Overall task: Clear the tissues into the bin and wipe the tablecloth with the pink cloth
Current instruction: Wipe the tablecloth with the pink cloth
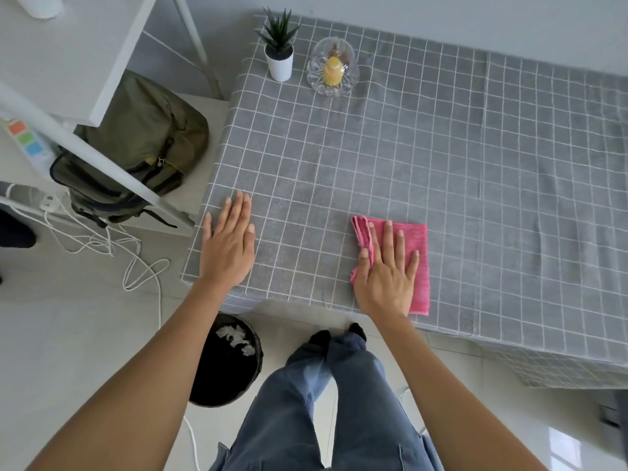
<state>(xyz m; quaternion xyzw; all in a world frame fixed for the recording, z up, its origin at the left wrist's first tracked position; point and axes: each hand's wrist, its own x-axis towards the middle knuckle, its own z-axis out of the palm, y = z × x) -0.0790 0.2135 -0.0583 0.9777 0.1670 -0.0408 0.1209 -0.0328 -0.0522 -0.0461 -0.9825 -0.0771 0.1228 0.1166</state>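
Tissues (235, 337) in black bin (204, 385)

No readable text, label, brand or number shows on anything in the head view.

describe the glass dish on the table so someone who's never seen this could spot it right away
Start at the grey checked tablecloth and go to its far left corner. Two things stand there side by side: a small plant in a white pot and, just right of it, the glass dish. The dish is the clear, scallop-edged one with a yellow item inside.
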